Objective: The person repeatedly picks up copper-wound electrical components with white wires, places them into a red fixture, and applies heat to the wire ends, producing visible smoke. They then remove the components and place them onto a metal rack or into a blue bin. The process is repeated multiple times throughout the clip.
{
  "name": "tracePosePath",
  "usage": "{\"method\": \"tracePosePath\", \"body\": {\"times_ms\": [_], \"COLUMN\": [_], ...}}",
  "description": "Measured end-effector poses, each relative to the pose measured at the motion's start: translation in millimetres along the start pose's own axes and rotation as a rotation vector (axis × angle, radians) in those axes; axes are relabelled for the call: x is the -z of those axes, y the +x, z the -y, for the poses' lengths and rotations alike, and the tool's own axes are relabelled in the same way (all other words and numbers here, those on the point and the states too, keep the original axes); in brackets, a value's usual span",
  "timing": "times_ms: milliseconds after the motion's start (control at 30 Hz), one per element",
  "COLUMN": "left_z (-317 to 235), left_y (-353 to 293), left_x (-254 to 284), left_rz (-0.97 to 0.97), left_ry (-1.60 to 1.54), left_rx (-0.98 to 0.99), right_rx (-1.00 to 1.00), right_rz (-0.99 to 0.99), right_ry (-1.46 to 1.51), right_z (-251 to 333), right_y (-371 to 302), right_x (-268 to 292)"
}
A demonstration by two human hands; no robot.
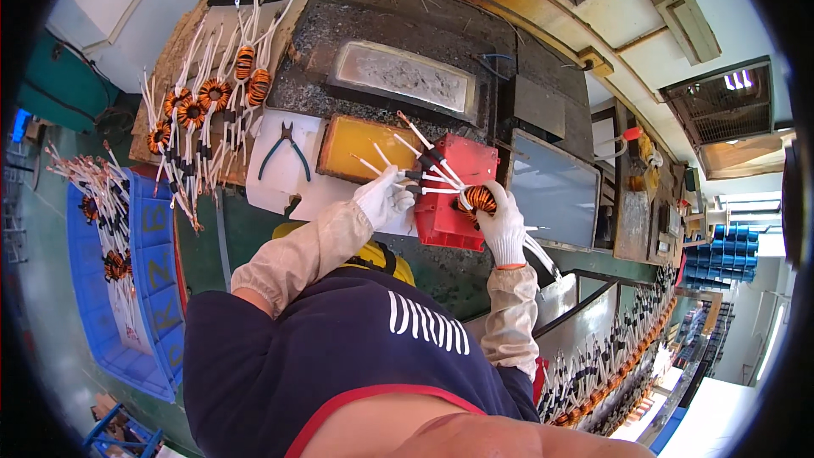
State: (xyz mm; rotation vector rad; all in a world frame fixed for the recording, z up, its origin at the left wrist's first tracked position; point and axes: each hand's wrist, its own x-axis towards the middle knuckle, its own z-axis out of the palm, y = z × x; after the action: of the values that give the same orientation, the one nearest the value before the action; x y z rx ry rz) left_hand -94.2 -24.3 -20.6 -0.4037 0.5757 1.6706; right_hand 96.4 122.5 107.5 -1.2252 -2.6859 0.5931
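Note:
My right hand (pixel 506 227), in a white glove, grips a toroidal coil (pixel 477 200) wound in orange-brown wire over a red plastic box (pixel 458 165). White leads (pixel 438 176) with black sleeves fan out from the coil to the left and up, their bare ends copper-coloured. My left hand (pixel 383 198), also gloved, has its fingers closed at the end of one lower lead; its fingertips partly hide that lead. Behind the leads lies a shallow tray (pixel 346 137) with an amber-yellow surface. Teal-handled cutting pliers (pixel 287 153) rest on a white sheet left of the tray, handles spread.
A metal-framed trough (pixel 407 76) with a grey, crusted surface sits at the back. Several finished-looking coils (pixel 214 95) lie on a board at left; more fill a blue crate (pixel 161 288). A grey-topped tray (pixel 553 191) stands right. Rows of coils (pixel 606 386) line the lower right.

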Motion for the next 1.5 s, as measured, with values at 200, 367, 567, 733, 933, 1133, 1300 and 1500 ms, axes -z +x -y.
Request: {"method": "tracePosePath", "body": {"times_ms": [200,367,567,733,933,1133,1300,1500], "left_z": [1.4,1.3,3.3,-1.5,-25.4,-48.3,-65.6,-79.7], "left_y": [4.5,7.7,16.2,6.9,28.4,62.0,85.6,106.2], "left_x": [5.1,7.3,14.7,-3.3,-23.8,-44.5,-64.7,-66.0], "left_rz": [-0.019,-0.006,-0.017,-0.052,0.163,0.201,0.245,0.287], "left_ry": [0.004,-0.003,-0.005,0.034,-0.052,0.018,0.011,0.027], "left_rx": [0.011,0.046,0.052,0.008,-0.028,-0.058,-0.008,0.074], "right_rx": [-0.012,-0.001,-0.025,-0.059,-0.12,-0.168,-0.256,-0.302], "right_rz": [0.004,-0.017,0.005,-0.014,-0.102,-0.157,-0.146,-0.133], "right_ry": [0.005,0.015,0.013,0.007,-0.025,-0.045,-0.076,-0.115], "right_z": [2.0,-1.0,2.9,3.2,15.2,15.2,20.4,30.1], "right_y": [-0.6,-0.9,-0.4,-1.7,3.5,29.2,48.5,59.2], "right_x": [1.9,0.1,2.0,-0.1,-7.8,-16.8,-18.2,-18.0]}}
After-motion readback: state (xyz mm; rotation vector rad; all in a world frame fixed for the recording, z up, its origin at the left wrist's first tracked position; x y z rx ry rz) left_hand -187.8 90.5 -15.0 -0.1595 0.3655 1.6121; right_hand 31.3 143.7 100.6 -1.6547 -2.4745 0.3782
